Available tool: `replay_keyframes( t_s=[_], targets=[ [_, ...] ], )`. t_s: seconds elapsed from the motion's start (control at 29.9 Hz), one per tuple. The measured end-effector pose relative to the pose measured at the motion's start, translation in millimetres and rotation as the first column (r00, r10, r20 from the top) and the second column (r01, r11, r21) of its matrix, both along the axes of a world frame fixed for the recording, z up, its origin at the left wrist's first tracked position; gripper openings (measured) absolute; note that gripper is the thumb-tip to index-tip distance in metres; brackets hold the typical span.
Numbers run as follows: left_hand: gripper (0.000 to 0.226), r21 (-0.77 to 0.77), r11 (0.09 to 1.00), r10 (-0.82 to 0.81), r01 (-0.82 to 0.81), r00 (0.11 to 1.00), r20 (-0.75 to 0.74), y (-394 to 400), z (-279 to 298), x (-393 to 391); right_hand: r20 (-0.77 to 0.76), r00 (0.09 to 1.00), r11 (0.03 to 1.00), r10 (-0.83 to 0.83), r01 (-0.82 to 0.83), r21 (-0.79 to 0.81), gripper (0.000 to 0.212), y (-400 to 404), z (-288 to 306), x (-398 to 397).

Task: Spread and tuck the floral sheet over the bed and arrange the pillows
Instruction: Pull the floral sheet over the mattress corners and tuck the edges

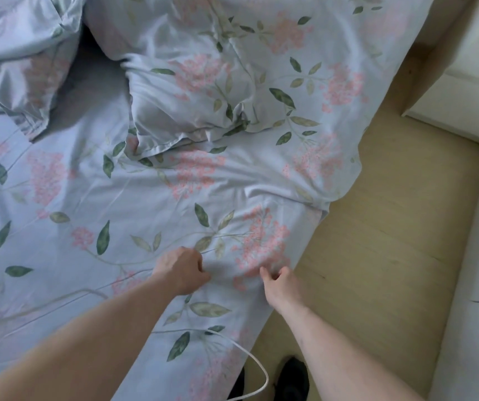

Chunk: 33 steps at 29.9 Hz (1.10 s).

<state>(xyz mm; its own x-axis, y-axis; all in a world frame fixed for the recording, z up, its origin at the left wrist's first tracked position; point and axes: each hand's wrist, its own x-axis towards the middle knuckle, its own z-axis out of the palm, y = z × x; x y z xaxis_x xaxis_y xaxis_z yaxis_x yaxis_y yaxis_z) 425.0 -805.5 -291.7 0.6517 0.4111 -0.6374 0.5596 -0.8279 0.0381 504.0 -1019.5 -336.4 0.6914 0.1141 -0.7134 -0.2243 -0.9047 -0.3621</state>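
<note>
The floral sheet [122, 209], pale blue with pink blossoms and green leaves, lies over the bed and hangs off its right side. My left hand [183, 272] rests on it near the bed's right edge with fingers curled under; whether it pinches cloth is hidden. My right hand [280, 285] pinches the sheet's hanging edge just beside it. Two pillows in matching fabric lie at the head: one [192, 96] in the middle, rumpled, and another [21, 53] at the far left.
A light wooden floor [377, 241] runs along the bed's right side. White furniture [469, 91] stands at the right. A white cable [250, 363] loops over the sheet near my black shoes [292, 377].
</note>
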Motion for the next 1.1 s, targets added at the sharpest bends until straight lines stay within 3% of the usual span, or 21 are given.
replay_keyframes(
  t_s=[0.13, 0.23, 0.57, 0.67, 0.77, 0.9, 1.1],
  targets=[
    [0.031, 0.074, 0.996, 0.058, -0.058, 0.998, -0.001, 16.6, -7.1, 5.4, 0.043, 0.993, 0.994, 0.107, -0.107, -0.005, 0.018, 5.2, -4.1, 3.1],
    [0.035, 0.05, 0.996, 0.073, -0.072, 0.997, -0.023, 15.9, -9.5, 4.7, 0.074, 0.992, 0.995, 0.101, -0.103, 0.016, 0.028, -0.5, -1.3, 2.3],
    [0.036, -0.001, 1.0, -0.021, 0.021, 0.996, -0.084, -0.8, 0.3, -4.8, 0.279, 0.947, 0.966, 0.159, -0.207, 0.153, 0.029, -29.8, 41.5, -49.3],
    [0.028, -0.025, 0.999, -0.025, 0.022, 0.99, -0.139, -0.1, 2.6, -10.8, 0.256, 0.958, 0.959, 0.132, -0.188, 0.21, 0.032, -39.4, 44.2, -67.5],
    [0.029, -0.028, 0.999, -0.028, 0.023, 0.983, -0.179, 2.5, 2.9, -19.0, 0.225, 0.973, 0.981, 0.059, -0.099, 0.17, 0.032, -39.0, 33.5, -70.9],
    [0.027, -0.003, 0.996, -0.089, 0.09, 0.978, -0.187, 7.7, 2.3, -32.9, 0.063, 0.998, 0.993, -0.017, 0.009, 0.12, 0.025, -30.7, 24.7, -86.6],
    [0.046, 0.053, 0.984, -0.155, 0.169, 0.966, -0.207, 15.6, 3.7, -51.4, -0.141, 0.989, 0.994, -0.043, 0.057, 0.098, 0.027, -17.5, 16.9, -124.2]
  ],
)
